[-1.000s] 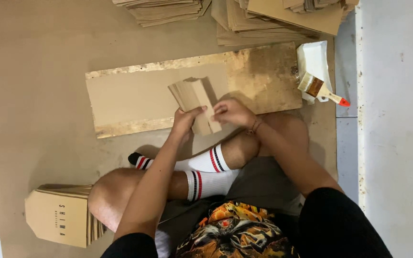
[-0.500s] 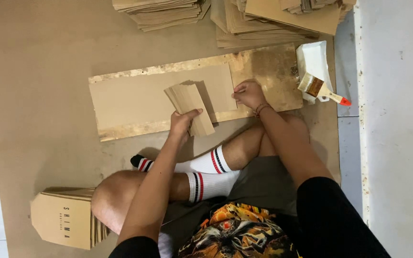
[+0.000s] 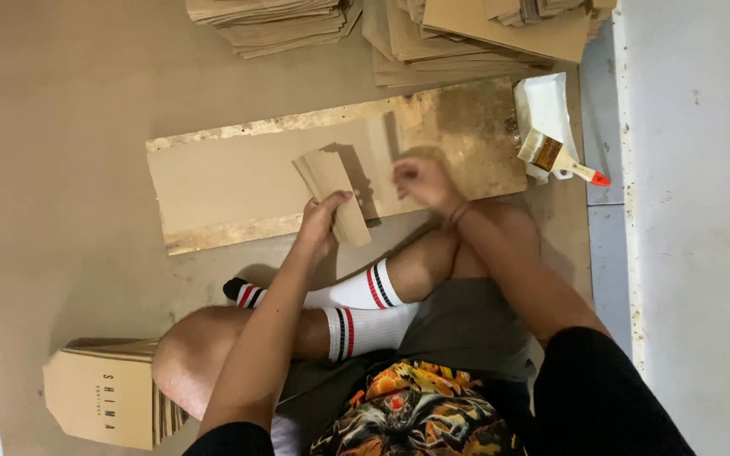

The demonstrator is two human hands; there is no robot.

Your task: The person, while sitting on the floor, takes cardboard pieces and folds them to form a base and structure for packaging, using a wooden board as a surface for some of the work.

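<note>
While our left hand (image 3: 324, 215) pinches the folded paper bag (image 3: 331, 194) on the cardboard work board (image 3: 213, 186), our blurred right hand (image 3: 420, 179), seemingly half-curled, hovers beside the bag.

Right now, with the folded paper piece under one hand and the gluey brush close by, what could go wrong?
The left hand alone pins the folded brown paper piece on the board; it could spring open or slide.

The right hand is blurred mid-move and might smear the stained board patch.

The brush rests on the white tray with its handle hanging off; a bump could tip it.
</note>
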